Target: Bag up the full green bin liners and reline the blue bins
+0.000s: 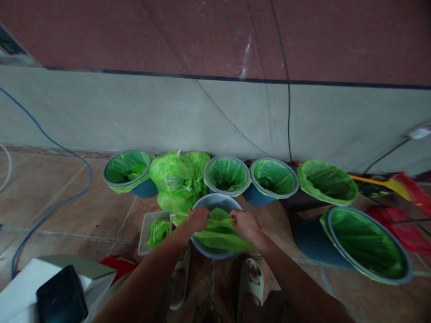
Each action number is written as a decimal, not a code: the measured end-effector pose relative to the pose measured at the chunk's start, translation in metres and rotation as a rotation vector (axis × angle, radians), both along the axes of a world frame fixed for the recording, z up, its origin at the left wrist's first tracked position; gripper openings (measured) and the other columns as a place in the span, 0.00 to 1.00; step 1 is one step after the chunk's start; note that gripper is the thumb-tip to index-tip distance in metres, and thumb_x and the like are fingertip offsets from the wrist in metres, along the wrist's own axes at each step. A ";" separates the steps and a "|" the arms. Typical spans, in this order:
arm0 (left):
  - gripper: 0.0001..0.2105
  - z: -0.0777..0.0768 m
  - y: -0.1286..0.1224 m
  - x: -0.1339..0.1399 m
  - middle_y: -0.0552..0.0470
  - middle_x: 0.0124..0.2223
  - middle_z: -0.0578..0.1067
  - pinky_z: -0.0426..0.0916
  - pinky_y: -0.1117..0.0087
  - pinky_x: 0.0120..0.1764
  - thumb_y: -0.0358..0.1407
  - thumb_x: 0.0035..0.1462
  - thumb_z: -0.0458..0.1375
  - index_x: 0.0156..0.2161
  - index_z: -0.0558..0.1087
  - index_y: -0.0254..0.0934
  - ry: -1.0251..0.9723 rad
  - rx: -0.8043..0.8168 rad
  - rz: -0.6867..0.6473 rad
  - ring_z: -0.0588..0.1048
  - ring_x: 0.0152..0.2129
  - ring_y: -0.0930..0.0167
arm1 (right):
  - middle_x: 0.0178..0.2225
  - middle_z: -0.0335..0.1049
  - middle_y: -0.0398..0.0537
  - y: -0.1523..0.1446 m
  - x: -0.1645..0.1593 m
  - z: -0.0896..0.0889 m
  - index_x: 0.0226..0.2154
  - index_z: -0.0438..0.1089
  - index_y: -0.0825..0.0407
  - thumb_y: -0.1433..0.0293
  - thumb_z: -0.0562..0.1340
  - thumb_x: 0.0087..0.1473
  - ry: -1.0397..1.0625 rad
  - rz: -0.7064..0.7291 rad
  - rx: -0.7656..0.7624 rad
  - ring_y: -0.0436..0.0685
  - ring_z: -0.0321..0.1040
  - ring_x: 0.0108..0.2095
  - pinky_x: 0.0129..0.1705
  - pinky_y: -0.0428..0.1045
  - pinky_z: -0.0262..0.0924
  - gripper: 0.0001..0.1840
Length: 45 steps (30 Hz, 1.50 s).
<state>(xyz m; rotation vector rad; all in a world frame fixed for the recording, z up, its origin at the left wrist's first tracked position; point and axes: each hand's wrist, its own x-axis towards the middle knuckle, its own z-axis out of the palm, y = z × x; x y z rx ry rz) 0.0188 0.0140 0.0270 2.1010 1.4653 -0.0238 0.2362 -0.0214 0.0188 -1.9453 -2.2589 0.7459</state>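
Observation:
My left hand (199, 219) and my right hand (245, 226) each grip an edge of a green plastic bag (220, 237). The bag is stretched between them over the mouth of a grey trash bin (215, 198) at my feet, partly covering the opening. Both sets of fingers are curled tight on the plastic. Close by my left hand stands a small clear tub (145, 233) with crumpled green bags (159, 232) in it. Behind the bin, filled and tied green bags (173, 172) are piled against the wall.
Lined bins stand along the wall: one at left (144, 187), two in the middle (227, 159) (254, 195), and a bag-covered one (303, 197). A big lined bin (311, 235) leans at right near a red dustpan (400, 226). A white box (30, 278) carries a phone (62, 296). A blue cable (50, 211) crosses the floor.

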 end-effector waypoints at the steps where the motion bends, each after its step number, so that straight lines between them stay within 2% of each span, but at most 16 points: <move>1: 0.12 0.003 0.002 0.000 0.40 0.41 0.79 0.65 0.57 0.49 0.22 0.50 0.55 0.37 0.78 0.34 -0.003 0.020 0.002 0.76 0.44 0.56 | 0.44 0.76 0.53 0.001 -0.001 0.004 0.46 0.73 0.52 0.79 0.59 0.47 0.013 -0.017 0.012 0.61 0.72 0.46 0.50 0.53 0.62 0.23; 4: 0.14 0.017 0.006 0.004 0.44 0.40 0.78 0.67 0.65 0.46 0.22 0.50 0.53 0.38 0.77 0.36 -0.002 0.120 -0.012 0.76 0.41 0.62 | 0.54 0.69 0.56 0.003 -0.007 0.017 0.54 0.68 0.52 0.78 0.65 0.42 0.113 -0.043 0.087 0.64 0.65 0.54 0.56 0.56 0.59 0.33; 6: 0.15 0.028 0.007 0.010 0.46 0.38 0.77 0.67 0.67 0.44 0.21 0.48 0.51 0.38 0.75 0.35 -0.043 0.181 -0.036 0.75 0.39 0.65 | 0.57 0.66 0.55 0.004 -0.011 0.025 0.56 0.67 0.50 0.73 0.67 0.43 0.238 -0.024 0.139 0.64 0.63 0.57 0.58 0.56 0.57 0.34; 8: 0.15 0.038 0.006 0.015 0.48 0.37 0.76 0.68 0.68 0.44 0.20 0.47 0.51 0.38 0.73 0.35 -0.088 0.219 -0.057 0.74 0.38 0.67 | 0.54 0.69 0.52 0.006 -0.014 0.032 0.54 0.68 0.50 0.69 0.66 0.47 0.363 0.023 0.150 0.61 0.65 0.54 0.57 0.55 0.58 0.29; 10: 0.14 0.044 0.004 0.019 0.50 0.37 0.75 0.68 0.69 0.43 0.21 0.47 0.52 0.37 0.72 0.36 -0.119 0.245 -0.056 0.74 0.37 0.68 | 0.45 0.74 0.49 0.008 -0.016 0.036 0.47 0.72 0.51 0.69 0.63 0.51 0.419 0.054 0.115 0.57 0.70 0.46 0.50 0.51 0.61 0.19; 12: 0.14 0.046 0.003 0.020 0.50 0.37 0.74 0.68 0.69 0.43 0.21 0.48 0.52 0.39 0.71 0.36 -0.129 0.251 -0.039 0.74 0.36 0.69 | 0.35 0.76 0.45 0.009 -0.017 0.038 0.38 0.75 0.51 0.71 0.60 0.53 0.382 0.034 0.094 0.54 0.70 0.37 0.42 0.48 0.61 0.10; 14: 0.14 0.047 0.002 0.019 0.50 0.39 0.75 0.67 0.70 0.43 0.22 0.50 0.53 0.41 0.71 0.37 -0.133 0.231 -0.028 0.74 0.36 0.69 | 0.31 0.75 0.44 0.010 -0.016 0.038 0.33 0.76 0.51 0.71 0.59 0.54 0.310 -0.027 0.122 0.52 0.69 0.33 0.38 0.46 0.59 0.08; 17: 0.13 0.047 0.000 0.019 0.49 0.43 0.75 0.67 0.69 0.44 0.30 0.54 0.57 0.46 0.72 0.37 -0.171 0.201 -0.065 0.74 0.38 0.68 | 0.35 0.77 0.46 0.012 -0.015 0.038 0.35 0.76 0.50 0.70 0.59 0.55 0.244 -0.088 0.178 0.53 0.70 0.35 0.39 0.45 0.57 0.10; 19: 0.11 0.048 0.000 0.020 0.48 0.44 0.75 0.67 0.68 0.44 0.35 0.58 0.57 0.46 0.74 0.38 -0.174 0.192 -0.111 0.74 0.39 0.67 | 0.36 0.77 0.46 0.013 -0.016 0.039 0.36 0.77 0.49 0.69 0.58 0.56 0.222 -0.097 0.189 0.53 0.70 0.35 0.39 0.45 0.57 0.11; 21: 0.11 0.048 0.000 0.021 0.48 0.43 0.76 0.67 0.67 0.46 0.36 0.62 0.52 0.43 0.76 0.38 -0.125 0.186 -0.125 0.74 0.40 0.66 | 0.35 0.77 0.47 0.014 -0.016 0.040 0.35 0.77 0.50 0.68 0.58 0.56 0.200 -0.104 0.183 0.54 0.71 0.34 0.38 0.45 0.57 0.11; 24: 0.13 0.046 0.003 0.019 0.47 0.42 0.78 0.66 0.68 0.47 0.35 0.64 0.49 0.41 0.77 0.38 -0.061 0.167 -0.061 0.75 0.41 0.66 | 0.33 0.78 0.48 0.015 -0.011 0.034 0.33 0.77 0.50 0.68 0.58 0.55 0.216 -0.170 0.143 0.55 0.71 0.34 0.37 0.46 0.56 0.11; 30: 0.14 0.033 0.021 0.006 0.47 0.34 0.79 0.65 0.70 0.39 0.33 0.61 0.50 0.35 0.79 0.35 -0.084 0.045 0.079 0.75 0.34 0.68 | 0.29 0.76 0.49 0.021 0.011 0.002 0.32 0.77 0.55 0.63 0.57 0.52 0.544 -0.340 -0.008 0.57 0.70 0.31 0.33 0.48 0.58 0.16; 34: 0.13 0.015 0.051 0.004 0.51 0.29 0.77 0.64 0.71 0.34 0.36 0.59 0.53 0.33 0.79 0.34 -0.106 -0.030 0.113 0.74 0.29 0.69 | 0.27 0.74 0.49 0.038 0.020 -0.019 0.29 0.77 0.55 0.63 0.57 0.52 0.419 -0.365 0.002 0.56 0.69 0.29 0.32 0.48 0.57 0.16; 39: 0.13 -0.016 0.088 0.009 0.51 0.29 0.77 0.64 0.71 0.34 0.33 0.59 0.52 0.32 0.78 0.34 -0.033 -0.008 0.203 0.74 0.29 0.70 | 0.32 0.77 0.48 0.067 0.020 -0.050 0.32 0.77 0.54 0.67 0.56 0.55 0.218 -0.411 0.059 0.54 0.70 0.33 0.33 0.46 0.56 0.14; 42: 0.12 -0.033 0.091 0.009 0.49 0.32 0.78 0.64 0.71 0.35 0.32 0.60 0.51 0.34 0.78 0.34 0.006 0.000 0.254 0.74 0.31 0.69 | 0.33 0.77 0.49 0.074 0.018 -0.066 0.33 0.77 0.53 0.67 0.54 0.57 0.181 -0.459 0.079 0.54 0.70 0.33 0.33 0.45 0.56 0.15; 45: 0.12 -0.045 0.081 0.004 0.48 0.34 0.79 0.65 0.71 0.36 0.34 0.60 0.52 0.36 0.78 0.35 0.005 -0.005 0.326 0.75 0.32 0.69 | 0.34 0.78 0.48 0.070 0.014 -0.077 0.33 0.77 0.52 0.65 0.56 0.57 0.235 -0.474 0.086 0.54 0.71 0.34 0.34 0.45 0.58 0.15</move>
